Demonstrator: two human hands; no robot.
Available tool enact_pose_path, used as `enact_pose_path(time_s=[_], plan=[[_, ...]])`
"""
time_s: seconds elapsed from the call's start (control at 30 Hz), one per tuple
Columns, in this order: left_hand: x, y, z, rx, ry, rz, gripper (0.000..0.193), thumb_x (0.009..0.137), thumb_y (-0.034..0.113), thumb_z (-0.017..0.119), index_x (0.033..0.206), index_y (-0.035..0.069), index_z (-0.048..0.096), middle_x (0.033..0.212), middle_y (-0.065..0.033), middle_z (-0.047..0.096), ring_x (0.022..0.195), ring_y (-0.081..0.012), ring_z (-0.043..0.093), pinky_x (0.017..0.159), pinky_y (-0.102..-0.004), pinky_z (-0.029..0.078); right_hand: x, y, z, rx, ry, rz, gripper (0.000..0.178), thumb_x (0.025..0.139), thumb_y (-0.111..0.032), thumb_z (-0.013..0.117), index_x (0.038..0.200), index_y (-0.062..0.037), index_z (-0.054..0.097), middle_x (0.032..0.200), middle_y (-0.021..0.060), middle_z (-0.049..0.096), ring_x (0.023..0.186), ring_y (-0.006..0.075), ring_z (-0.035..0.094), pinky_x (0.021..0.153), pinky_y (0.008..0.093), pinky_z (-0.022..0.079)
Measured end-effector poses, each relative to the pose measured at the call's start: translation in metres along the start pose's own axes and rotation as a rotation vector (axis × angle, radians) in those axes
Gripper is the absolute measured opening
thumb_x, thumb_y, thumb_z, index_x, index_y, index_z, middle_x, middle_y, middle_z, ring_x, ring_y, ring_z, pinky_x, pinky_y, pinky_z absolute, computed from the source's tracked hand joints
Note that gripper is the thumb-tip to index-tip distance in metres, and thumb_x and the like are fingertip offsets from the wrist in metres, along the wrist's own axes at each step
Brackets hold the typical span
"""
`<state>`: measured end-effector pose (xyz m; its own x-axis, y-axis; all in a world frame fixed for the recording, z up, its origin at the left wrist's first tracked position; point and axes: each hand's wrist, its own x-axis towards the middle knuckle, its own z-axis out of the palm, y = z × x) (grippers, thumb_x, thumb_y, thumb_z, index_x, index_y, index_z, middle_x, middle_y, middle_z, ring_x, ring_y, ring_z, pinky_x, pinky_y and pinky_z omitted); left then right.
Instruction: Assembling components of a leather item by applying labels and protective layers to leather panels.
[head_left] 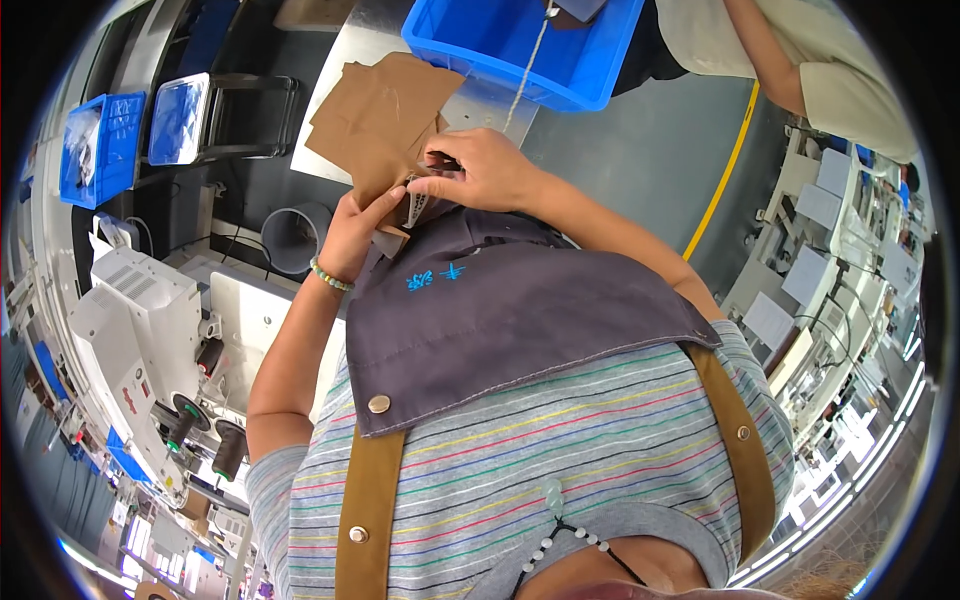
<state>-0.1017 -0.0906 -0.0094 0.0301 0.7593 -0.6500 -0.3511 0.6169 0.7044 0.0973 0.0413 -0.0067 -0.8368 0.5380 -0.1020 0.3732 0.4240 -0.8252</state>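
Observation:
Several flat brown pieces (385, 110), like leather or cloth, lie overlapping on the corner of a pale table in front of me. My left hand (352, 232), with a beaded bracelet on its wrist, pinches the near end of the brown material between thumb and fingers. From the other side my right hand (482, 172) meets it, fingers curled and thumb tip close to the left thumb. Something dark shows within the right hand's curl, too hidden to name. Just below the fingertips hangs a small pale strip with dark marks (417, 206), against my dark apron (520, 300).
A blue plastic bin (490, 75) stands beyond the table (312, 150), with a pale cord across it. At left are a white sewing machine (150, 320) with thread spools, a grey round bin (292, 238) and another blue bin (105, 150). A person (800, 60) is at upper right.

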Motion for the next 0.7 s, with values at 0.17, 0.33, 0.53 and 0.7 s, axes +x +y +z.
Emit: enact_pose_path(time_s=[0.17, 0.33, 0.53, 0.7], plan=[[0.000, -0.003, -0.002, 0.063, -0.003, 0.038, 0.032, 0.100, 0.022, 0.064, 0.123, -0.001, 0.063, 0.106, -0.0021, 0.068, 0.092, -0.0085, 0.063, 0.080, -0.0251, 0.051, -0.007, 0.000, 0.029, -0.193, 0.111, 0.065, 0.048, 0.078, -0.047, 0.078, 0.091, -0.0021, 0.065, 0.088, 0.0130, 0.067, 0.080, 0.0338, 0.066, 0.069, 0.0419, 0.051], [-0.005, 0.000, -0.005, 0.192, 0.039, 0.116, 0.033, 0.100, 0.022, 0.064, 0.123, -0.002, 0.064, 0.106, -0.0025, 0.068, 0.090, -0.0081, 0.063, 0.079, -0.0244, 0.051, -0.004, 0.014, 0.021, -0.037, -0.046, -0.031, 0.020, 0.089, -0.021, 0.067, 0.096, -0.0027, 0.064, 0.090, 0.0146, 0.065, 0.083, 0.0367, 0.063, 0.072, 0.0436, 0.050], [-0.035, 0.026, -0.017, 0.301, -0.158, -0.052, 0.030, 0.100, 0.020, 0.064, 0.116, -0.005, 0.066, 0.098, -0.0040, 0.070, 0.083, -0.0086, 0.064, 0.072, -0.0241, 0.053, -0.017, 0.041, -0.034, 0.174, -0.244, -0.209, 0.012, 0.096, -0.013, 0.061, 0.103, -0.0034, 0.061, 0.085, 0.0112, 0.062, 0.081, 0.0280, 0.060, 0.074, 0.0378, 0.048], [-0.042, 0.019, -0.071, 0.033, 0.148, -0.100, 0.031, 0.099, 0.019, 0.064, 0.124, 0.000, 0.064, 0.104, -0.0064, 0.073, 0.090, -0.0152, 0.073, 0.076, -0.0276, 0.058, -0.027, 0.119, -0.088, 0.331, 0.025, 0.305, 0.021, 0.098, -0.022, 0.063, 0.109, -0.0047, 0.065, 0.087, 0.0049, 0.064, 0.079, 0.0109, 0.055, 0.071, 0.0297, 0.045]])
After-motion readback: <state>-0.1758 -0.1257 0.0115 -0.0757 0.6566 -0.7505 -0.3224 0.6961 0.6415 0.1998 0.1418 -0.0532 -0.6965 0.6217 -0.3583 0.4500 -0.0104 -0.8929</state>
